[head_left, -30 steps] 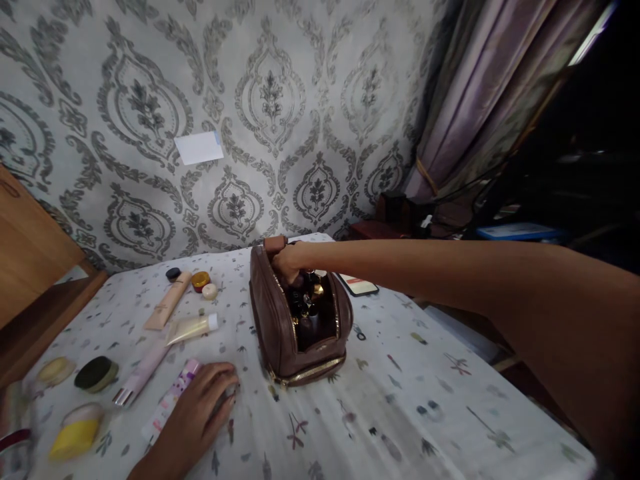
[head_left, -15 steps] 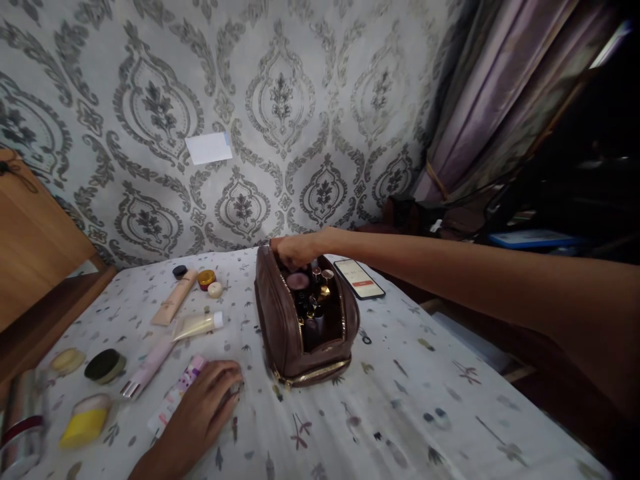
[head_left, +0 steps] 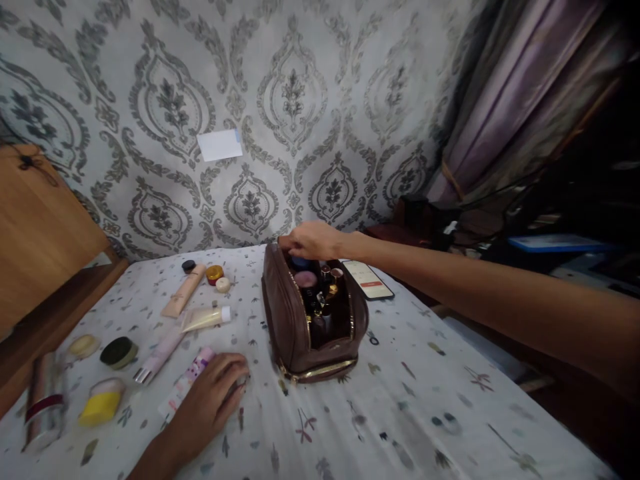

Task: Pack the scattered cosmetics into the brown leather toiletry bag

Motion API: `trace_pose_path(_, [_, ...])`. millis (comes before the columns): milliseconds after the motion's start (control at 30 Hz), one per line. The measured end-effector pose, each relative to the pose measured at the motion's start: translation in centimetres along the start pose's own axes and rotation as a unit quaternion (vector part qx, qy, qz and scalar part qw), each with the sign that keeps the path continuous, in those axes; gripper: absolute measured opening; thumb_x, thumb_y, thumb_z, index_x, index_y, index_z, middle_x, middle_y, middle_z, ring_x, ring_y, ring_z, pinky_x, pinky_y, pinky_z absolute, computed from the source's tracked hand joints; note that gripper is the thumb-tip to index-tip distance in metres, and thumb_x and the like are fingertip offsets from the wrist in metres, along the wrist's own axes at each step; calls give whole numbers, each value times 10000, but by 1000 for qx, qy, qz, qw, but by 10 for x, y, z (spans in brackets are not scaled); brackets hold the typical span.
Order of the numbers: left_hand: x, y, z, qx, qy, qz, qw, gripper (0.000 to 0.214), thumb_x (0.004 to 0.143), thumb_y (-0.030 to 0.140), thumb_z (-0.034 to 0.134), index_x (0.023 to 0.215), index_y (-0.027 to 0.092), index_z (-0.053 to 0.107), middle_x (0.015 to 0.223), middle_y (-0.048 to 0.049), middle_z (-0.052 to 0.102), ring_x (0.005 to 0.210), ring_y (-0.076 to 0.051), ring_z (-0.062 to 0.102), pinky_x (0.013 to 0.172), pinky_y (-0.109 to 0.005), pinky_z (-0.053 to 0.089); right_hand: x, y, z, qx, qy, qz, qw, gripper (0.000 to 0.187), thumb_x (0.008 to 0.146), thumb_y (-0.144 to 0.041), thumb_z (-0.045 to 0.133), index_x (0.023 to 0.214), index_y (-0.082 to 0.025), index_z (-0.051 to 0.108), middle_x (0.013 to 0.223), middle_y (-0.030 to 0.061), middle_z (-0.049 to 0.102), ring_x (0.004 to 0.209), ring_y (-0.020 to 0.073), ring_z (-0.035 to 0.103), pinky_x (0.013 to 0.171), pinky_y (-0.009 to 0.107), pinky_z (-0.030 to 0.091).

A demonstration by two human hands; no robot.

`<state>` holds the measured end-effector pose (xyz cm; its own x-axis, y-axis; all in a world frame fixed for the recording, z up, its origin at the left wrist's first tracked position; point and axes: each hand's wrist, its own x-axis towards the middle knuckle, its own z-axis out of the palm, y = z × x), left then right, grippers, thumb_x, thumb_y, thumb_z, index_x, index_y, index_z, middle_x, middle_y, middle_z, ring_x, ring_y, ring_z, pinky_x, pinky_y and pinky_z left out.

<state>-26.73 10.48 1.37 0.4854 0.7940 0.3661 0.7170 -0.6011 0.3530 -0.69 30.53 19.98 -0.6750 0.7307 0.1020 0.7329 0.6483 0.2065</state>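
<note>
Herewith, one white patterned cloth (head_left: 400, 393); on it, one brown bag (head_left: 286, 313), unzipped; one right hand (head_left: 316, 241), fingers bent at the bag's far end, grip indeterminable; one left hand (head_left: 217, 387), half-open, nothing seen held, left of the bag; one phone (head_left: 370, 281), right; four tubes (head_left: 184, 293), left.

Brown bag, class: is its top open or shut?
Open: the brown bag has its gold top zip parted, and small items show inside.
</note>
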Motion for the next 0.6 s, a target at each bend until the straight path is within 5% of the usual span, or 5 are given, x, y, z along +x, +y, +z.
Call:
trace_pose_path(133, [1, 2, -3, -6, -5, -3, 1000, 204, 974, 189, 469, 1149, 233, 566, 1159, -83, 618, 1067, -204, 598, 916, -333, 522, -16, -24, -13, 44, 93, 68, 992, 225, 927, -256, 501, 853, -166, 695, 792, 67, 698, 690, 172, 580, 566, 281, 248])
trace_pose_path(300, [2, 2, -4, -10, -8, -4, 1000, 183, 969, 174, 472, 1115, 215, 574, 1142, -83, 614, 1057, -198, 585, 923, -335, 508, -49, -80, -16, 118, 158, -49, 979, 178, 947, -193, 474, 880, -156, 635, 837, 53, 669, 677, 146, 548, 589, 269, 275])
trace_pose_path(467, [-2, -1, 1, 2, 33, 4, 999, 201, 957, 180, 475, 1115, 208, 595, 1105, -88, 630, 1049, -214, 584, 926, -370, 511, -77, -148, 14, 183, 126, -183, 958, 180, 960, -164, 459, 868, -156, 614, 793, 41, 637, 633, 148, 535, 544, 282, 288])
trace_pose_path(600, [-3, -3, 2, -8, 81, 1, 997, 191, 966, 213, 439, 1016, 185, 621, 959, -76, 646, 973, -222, 600, 858, -374, 533, -81, -189, 55, 335, 129, -160, 920, 202, 972, -177, 420, 983, -189, 621, 872, 51, 664, 708, 170, 590, 617, 288, 419])
